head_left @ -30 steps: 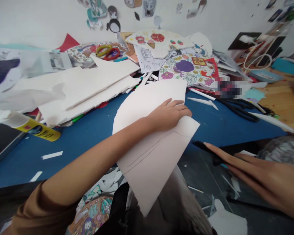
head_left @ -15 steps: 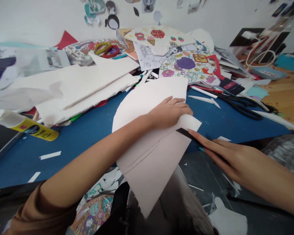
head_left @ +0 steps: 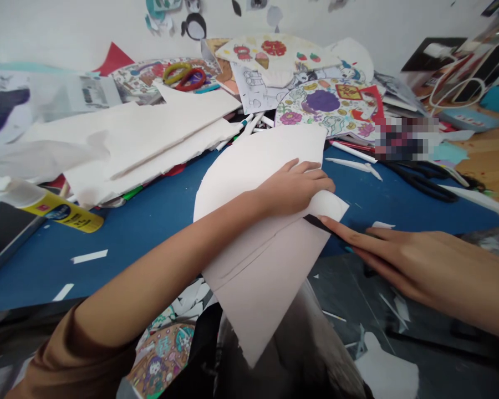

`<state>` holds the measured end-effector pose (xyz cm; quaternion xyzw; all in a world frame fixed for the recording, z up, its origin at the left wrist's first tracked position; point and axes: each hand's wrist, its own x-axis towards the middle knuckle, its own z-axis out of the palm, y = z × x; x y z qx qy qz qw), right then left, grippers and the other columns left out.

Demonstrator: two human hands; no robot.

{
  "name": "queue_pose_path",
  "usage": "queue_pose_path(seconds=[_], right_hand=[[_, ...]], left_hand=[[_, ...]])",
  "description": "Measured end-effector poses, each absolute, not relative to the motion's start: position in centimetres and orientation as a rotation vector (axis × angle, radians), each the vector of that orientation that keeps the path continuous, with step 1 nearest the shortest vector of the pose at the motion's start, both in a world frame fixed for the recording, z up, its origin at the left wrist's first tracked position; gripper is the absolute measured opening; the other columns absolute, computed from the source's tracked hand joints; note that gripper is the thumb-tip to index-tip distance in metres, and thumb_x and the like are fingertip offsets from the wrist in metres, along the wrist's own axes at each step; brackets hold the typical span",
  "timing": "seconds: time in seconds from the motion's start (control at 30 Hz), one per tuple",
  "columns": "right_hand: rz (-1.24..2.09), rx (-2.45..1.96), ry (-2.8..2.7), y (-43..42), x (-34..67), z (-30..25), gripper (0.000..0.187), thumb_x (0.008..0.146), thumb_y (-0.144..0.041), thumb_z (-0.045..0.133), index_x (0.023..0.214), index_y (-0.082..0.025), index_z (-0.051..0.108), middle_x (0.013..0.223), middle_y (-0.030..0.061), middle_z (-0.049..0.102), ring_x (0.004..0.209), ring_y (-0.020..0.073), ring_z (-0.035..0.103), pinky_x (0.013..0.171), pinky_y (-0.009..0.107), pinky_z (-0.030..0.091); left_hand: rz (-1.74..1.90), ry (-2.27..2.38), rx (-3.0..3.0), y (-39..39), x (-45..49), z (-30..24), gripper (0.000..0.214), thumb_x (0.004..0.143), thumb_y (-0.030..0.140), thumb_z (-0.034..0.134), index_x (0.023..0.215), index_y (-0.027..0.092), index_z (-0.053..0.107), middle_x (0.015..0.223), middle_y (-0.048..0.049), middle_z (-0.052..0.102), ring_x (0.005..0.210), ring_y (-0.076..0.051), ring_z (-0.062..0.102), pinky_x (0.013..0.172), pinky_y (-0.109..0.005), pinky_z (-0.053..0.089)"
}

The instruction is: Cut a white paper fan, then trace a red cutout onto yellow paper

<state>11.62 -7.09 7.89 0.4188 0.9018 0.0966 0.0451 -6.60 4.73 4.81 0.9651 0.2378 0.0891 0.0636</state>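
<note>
My left hand (head_left: 293, 185) lies flat on a large white sheet of paper (head_left: 253, 166) with a curved far edge; its fingers are together near the sheet's right corner, which curls up a little. The sheet overhangs the front edge of the blue mat (head_left: 149, 233). My right hand (head_left: 419, 266) comes in from the right with its fingers stretched and pressed along a thin black tool (head_left: 316, 223). The tool's tip touches the paper just below my left fingertips.
A yellow glue stick (head_left: 54, 209) lies at the left beside a dark flat device (head_left: 4, 233). A pile of white sheets (head_left: 137, 138) covers the back left. Coloured drawings (head_left: 324, 108), pens and black scissors (head_left: 424, 185) crowd the back right. Paper scraps litter the mat.
My right hand has slid left with the black tool, from off the paper's right edge to its corner below my left fingers. The left hand has stayed on the sheet.
</note>
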Motion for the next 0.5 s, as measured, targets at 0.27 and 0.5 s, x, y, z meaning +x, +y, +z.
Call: queue_pose_path(seconds=[0.27, 0.5], right_hand=[[0.566, 1.063, 2.839, -7.3, 12.4, 8.2, 0.05, 0.088, -0.014, 0.029, 0.136, -0.016, 0.046, 0.057, 0.0024, 0.059, 0.027, 0.0129, 0.046, 0.026, 0.024, 0.029], [0.552, 1.233, 2.771, -10.2, 15.7, 7.8, 0.06, 0.086, -0.016, 0.035, 0.143, -0.033, 0.031, 0.066, 0.0033, 0.066, 0.027, 0.0116, 0.044, 0.027, 0.022, 0.024]], left_hand=[[0.267, 0.706, 2.898, 4.7, -7.0, 4.9, 0.051, 0.085, -0.001, 0.027, 0.126, 0.021, 0.047, 0.139, 0.0015, 0.045, 0.137, -0.022, 0.025, 0.114, -0.047, 0.015], [0.323, 0.728, 2.973, 4.9, -6.9, 4.5, 0.046, 0.089, 0.003, 0.029, 0.127, 0.021, 0.046, 0.139, -0.0003, 0.045, 0.135, -0.021, 0.028, 0.112, -0.044, 0.022]])
